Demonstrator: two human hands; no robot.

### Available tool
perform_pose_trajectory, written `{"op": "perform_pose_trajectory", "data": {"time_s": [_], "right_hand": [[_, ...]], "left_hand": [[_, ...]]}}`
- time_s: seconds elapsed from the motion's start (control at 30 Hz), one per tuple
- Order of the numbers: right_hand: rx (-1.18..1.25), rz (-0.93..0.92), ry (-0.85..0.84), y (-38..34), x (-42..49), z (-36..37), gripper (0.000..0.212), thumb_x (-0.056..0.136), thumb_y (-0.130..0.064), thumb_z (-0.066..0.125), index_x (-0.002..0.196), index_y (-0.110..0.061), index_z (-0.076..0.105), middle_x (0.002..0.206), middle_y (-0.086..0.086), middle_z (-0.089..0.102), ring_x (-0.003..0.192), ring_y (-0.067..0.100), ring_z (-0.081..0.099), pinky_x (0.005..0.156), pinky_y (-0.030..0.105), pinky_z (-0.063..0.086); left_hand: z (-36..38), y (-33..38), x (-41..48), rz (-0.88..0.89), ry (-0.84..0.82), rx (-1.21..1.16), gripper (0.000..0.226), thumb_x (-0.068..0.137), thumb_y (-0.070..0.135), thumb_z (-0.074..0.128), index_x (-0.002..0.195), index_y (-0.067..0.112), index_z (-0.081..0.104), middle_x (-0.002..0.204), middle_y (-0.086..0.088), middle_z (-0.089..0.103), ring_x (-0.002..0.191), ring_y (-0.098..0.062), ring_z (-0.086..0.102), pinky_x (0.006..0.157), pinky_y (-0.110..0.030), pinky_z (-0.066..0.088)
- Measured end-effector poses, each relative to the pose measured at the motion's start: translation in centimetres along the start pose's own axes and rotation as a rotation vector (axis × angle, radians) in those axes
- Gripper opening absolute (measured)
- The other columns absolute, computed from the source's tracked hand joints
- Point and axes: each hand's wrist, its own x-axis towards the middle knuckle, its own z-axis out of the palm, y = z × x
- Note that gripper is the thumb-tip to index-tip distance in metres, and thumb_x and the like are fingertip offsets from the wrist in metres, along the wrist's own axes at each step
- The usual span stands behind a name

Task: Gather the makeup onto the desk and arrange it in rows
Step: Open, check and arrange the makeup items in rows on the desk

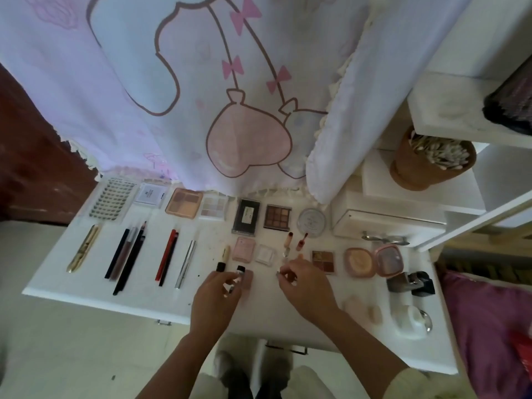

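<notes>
Left hand [218, 286] pinches a black-capped tube [241, 270] (cap pointing away); right hand [305, 280], just beside, pinches a small silvery item [278, 273].

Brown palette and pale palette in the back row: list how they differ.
The brown palette has a dark frame and deep brown shades; the pale palette has a light frame and whitish shades. The brown palette lies right of the black case; the pale palette lies left of it. Both lie flat, showing grids of small pans.
</notes>
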Motion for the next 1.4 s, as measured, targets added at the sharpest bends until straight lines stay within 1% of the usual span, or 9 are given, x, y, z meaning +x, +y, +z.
{"op": "perform_pose_trajectory", "data": {"time_s": [0.23, 0.33, 0.43, 0.6, 0.83, 0.93, 1.07, 1.2, 1.4], "right_hand": [[0.028, 0.221, -0.211, -3.0, 0.1, 5.3, 0.022, 0.093, -0.033, 0.056, 0.089, -0.014, 0.066, 0.088, 0.003, 0.066, 0.079, 0.014, 0.058, 0.074, 0.027, 0.046], [0.149, 0.377, -0.146, -3.9, 0.8, 6.9, 0.048, 0.096, -0.044, 0.052, 0.061, -0.011, 0.058, 0.062, 0.012, 0.059, 0.053, 0.012, 0.048, 0.057, 0.025, 0.04], [0.201, 0.533, -0.072, -4.6, 2.0, 8.8, 0.055, 0.096, -0.049, 0.047, 0.052, -0.016, 0.045, 0.047, -0.001, 0.044, 0.039, 0.009, 0.039, 0.048, 0.023, 0.035], [0.247, 0.704, -0.032, -5.6, 3.2, 10.5, 0.04, 0.092, -0.047, 0.045, 0.074, -0.013, 0.053, 0.073, 0.007, 0.061, 0.066, 0.021, 0.059, 0.063, 0.028, 0.047], [0.419, 0.795, -0.033, -4.9, 2.1, 9.9, 0.034, 0.086, -0.04, 0.061, 0.066, -0.013, 0.054, 0.061, -0.001, 0.058, 0.059, 0.015, 0.055, 0.058, 0.025, 0.044], [0.618, 0.848, 0.005, -4.9, 0.8, 8.8, 0.04, 0.083, -0.04, 0.067, 0.055, -0.014, 0.055, 0.049, -0.004, 0.052, 0.049, 0.013, 0.048, 0.048, 0.022, 0.037], [0.846, 0.87, -0.021, -5.7, -0.6, 7.6, 0.041, 0.081, -0.036, 0.073, 0.053, -0.016, 0.05, 0.048, -0.003, 0.042, 0.042, 0.011, 0.033, 0.043, 0.022, 0.028], [0.987, 0.843, -0.02, -6.0, -1.8, 6.4, 0.032, 0.08, -0.027, 0.073, 0.06, -0.016, 0.05, 0.049, -0.004, 0.038, 0.04, 0.009, 0.028, 0.04, 0.021, 0.025], [1.1, 0.795, -0.021, -5.7, -3.0, 4.4, 0.035, 0.085, -0.026, 0.069, 0.06, -0.019, 0.046, 0.051, -0.005, 0.034, 0.043, 0.009, 0.023, 0.039, 0.021, 0.02]], "left_hand": [[-0.8, -2.3, -0.9, -0.052, -0.164, 0.178, 0.029, 0.093, 0.047, 0.053, 0.104, 0.026, 0.069, 0.096, 0.011, 0.068, 0.075, -0.001, 0.057, 0.071, -0.012, 0.043], [-1.1, -2.2, -0.7, -0.032, -0.25, 0.245, 0.031, 0.095, 0.046, 0.05, 0.098, 0.024, 0.071, 0.078, 0.012, 0.062, 0.062, 0.001, 0.052, 0.059, -0.009, 0.037], [-1.1, -2.6, -0.1, -0.046, -0.325, 0.257, 0.032, 0.095, 0.044, 0.051, 0.083, 0.022, 0.071, 0.068, 0.011, 0.057, 0.062, -0.002, 0.054, 0.052, -0.011, 0.032], [-0.9, -3.7, 0.7, -0.058, -0.456, 0.116, 0.026, 0.096, 0.032, 0.05, 0.093, 0.019, 0.073, 0.082, 0.008, 0.064, 0.063, 0.001, 0.051, 0.053, -0.002, 0.034], [-1.3, -4.6, 1.0, -0.086, -0.587, -0.023, 0.026, 0.097, 0.031, 0.052, 0.089, 0.015, 0.072, 0.082, 0.002, 0.068, 0.069, -0.002, 0.057, 0.064, -0.003, 0.038], [-1.6, -4.6, 1.1, -0.325, -0.622, -0.293, 0.029, 0.099, 0.025, 0.05, 0.087, 0.009, 0.071, 0.086, -0.007, 0.073, 0.074, -0.013, 0.067, 0.075, -0.021, 0.055], [-2.4, -3.5, 1.0, -0.645, -0.731, -0.706, 0.031, 0.1, 0.024, 0.049, 0.102, -0.001, 0.067, 0.094, -0.017, 0.074, 0.09, -0.029, 0.071, 0.082, -0.033, 0.057], [-3.2, -3.0, 0.5, -0.601, -0.789, -0.831, 0.032, 0.094, 0.028, 0.059, 0.106, 0.0, 0.068, 0.098, -0.016, 0.074, 0.098, -0.029, 0.069, 0.092, -0.037, 0.054], [-3.7, -1.6, 0.1, -0.496, -0.833, -0.846, 0.028, 0.089, 0.02, 0.065, 0.105, -0.002, 0.069, 0.101, -0.015, 0.073, 0.096, -0.024, 0.069, 0.087, -0.034, 0.056]]}}
